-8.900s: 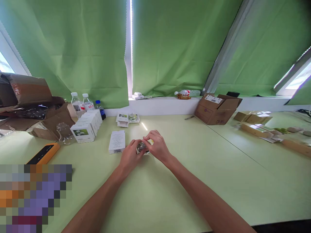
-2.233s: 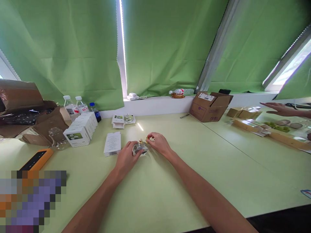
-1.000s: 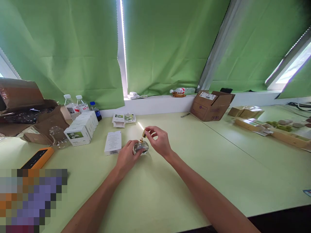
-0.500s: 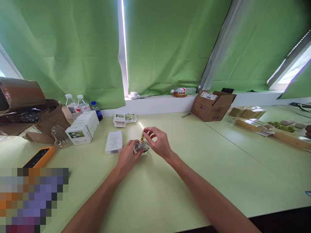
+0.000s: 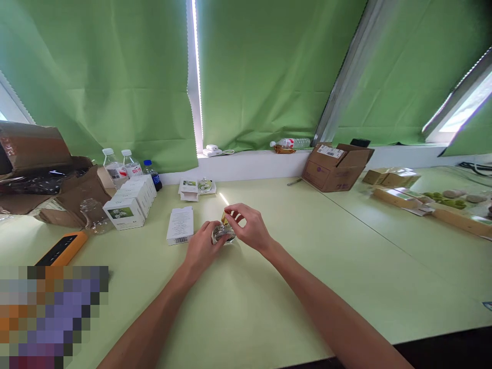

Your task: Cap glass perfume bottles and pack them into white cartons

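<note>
A round clear glass bottle point(image 5: 226, 235) with a gold neck rests on the table, and my left hand point(image 5: 202, 243) grips it from the left side. Over its top, my right hand point(image 5: 249, 225) pinches a small gold piece point(image 5: 224, 217) between thumb and fingers. Whether that piece is loose or fixed to the bottle I cannot tell, as my fingers partly cover it. Just left of my left hand stands a white box point(image 5: 180, 225) with printed text and a barcode. Farther back sits an open white box point(image 5: 188, 189) beside another round glass bottle point(image 5: 205, 185).
Several white boxes point(image 5: 125, 211) are lined up at left, near plastic bottles point(image 5: 114, 166) and a torn carton point(image 5: 77, 200). An orange-and-black device point(image 5: 63, 248) lies in front. A cardboard box point(image 5: 334, 168) stands back right, with trays point(image 5: 403, 201) beyond it.
My right hand has moved slightly left and down over the bottle's top, with the gold piece more upright. My left hand stays in place on the bottle.
</note>
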`<state>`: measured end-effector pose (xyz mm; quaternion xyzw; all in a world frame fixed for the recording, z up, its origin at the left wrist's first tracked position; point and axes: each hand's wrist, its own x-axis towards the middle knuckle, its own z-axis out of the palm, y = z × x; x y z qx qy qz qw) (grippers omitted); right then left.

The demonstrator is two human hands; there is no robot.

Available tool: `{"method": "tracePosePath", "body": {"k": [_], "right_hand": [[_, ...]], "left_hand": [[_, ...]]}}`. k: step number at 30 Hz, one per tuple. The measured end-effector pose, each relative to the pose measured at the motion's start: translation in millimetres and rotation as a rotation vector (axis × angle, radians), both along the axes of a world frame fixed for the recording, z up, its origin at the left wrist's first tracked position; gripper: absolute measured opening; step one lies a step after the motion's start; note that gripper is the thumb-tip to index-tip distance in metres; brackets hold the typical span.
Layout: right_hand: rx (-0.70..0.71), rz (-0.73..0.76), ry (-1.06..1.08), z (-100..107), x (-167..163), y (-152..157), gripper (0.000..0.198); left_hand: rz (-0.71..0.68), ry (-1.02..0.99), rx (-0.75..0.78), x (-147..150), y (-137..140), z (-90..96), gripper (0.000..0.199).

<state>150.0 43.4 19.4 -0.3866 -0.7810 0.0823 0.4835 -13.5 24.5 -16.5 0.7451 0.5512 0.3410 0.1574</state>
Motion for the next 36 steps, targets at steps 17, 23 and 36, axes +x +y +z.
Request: {"method": "tracePosePath", "body": {"k": [17,23,36], "right_hand": [[0.073,0.039,-0.113,-6.1,2.4,4.7,0.018],[0.085,0.064,-0.099,-7.0,3.7,5.7,0.017],[0.055,0.037,-0.069,-13.0,2.0,7.2,0.013]], "left_hand": [[-0.024,0.003,0.004,-1.5,1.4,-1.3,0.034],[-0.021,0.004,-0.003,-1.3,2.1,-0.5,0.036],[-0.033,0.0,0.008,-1.7,1.6,-1.6,0.031]]}}
